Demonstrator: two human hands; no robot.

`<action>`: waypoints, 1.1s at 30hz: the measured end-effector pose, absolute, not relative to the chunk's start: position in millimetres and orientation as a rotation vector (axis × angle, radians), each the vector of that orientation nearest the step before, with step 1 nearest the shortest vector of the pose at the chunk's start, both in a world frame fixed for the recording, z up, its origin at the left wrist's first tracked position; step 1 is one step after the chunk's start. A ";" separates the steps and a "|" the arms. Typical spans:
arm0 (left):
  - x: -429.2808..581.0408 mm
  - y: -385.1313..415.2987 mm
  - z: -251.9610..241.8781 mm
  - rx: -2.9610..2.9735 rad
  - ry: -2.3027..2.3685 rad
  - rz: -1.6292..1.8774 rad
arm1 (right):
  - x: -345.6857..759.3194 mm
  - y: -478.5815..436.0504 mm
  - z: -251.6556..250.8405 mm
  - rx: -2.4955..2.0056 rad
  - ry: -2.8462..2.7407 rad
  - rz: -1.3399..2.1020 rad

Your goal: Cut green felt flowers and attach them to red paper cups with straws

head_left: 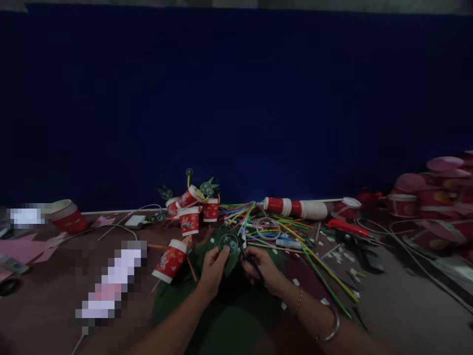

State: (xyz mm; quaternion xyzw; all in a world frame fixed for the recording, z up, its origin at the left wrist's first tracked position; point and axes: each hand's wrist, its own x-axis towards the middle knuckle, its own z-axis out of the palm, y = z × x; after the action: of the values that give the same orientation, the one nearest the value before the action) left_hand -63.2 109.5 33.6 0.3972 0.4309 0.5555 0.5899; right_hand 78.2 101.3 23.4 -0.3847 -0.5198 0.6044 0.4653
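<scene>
In the head view, my left hand pinches a dark green paper piece that has a round, face-like drawing in pale lines. My right hand is closed on dark-handled scissors, whose blades point up along the paper's right edge. Whether the blades are spread I cannot tell. Below both hands spreads a large green sheet. Just left of my left hand, a red printed paper cup lies tilted with sticks attached.
Assembled red cups with green paper faces stand behind my left hand. Colourful pipe cleaners and a stack of cups lie behind the right. A red stapler-like tool and pink-topped cups are further right. A blurred-out device lies left.
</scene>
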 end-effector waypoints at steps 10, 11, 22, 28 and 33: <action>-65.6 112.1 31.5 0.803 1.040 1.341 | 77.7 101.8 25.0 -0.940 -1.278 1.505; -66.3 112.8 30.0 0.781 1.048 1.351 | 77.8 101.6 25.4 -0.938 -1.286 1.502; -62.9 107.2 31.0 0.736 0.954 1.239 | 79.0 100.7 21.6 -0.978 -1.262 1.393; -61.1 104.4 36.9 0.934 0.939 1.289 | 76.7 99.7 25.3 -0.967 -1.322 1.375; -62.6 106.9 33.5 1.016 0.971 1.258 | 78.8 100.6 21.8 -0.945 -1.302 1.428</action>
State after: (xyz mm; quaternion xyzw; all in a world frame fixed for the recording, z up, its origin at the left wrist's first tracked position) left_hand -62.6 106.9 33.5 0.4360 0.4167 0.5397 0.5874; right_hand 78.8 100.6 21.8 -0.3865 -0.5324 0.5843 0.4752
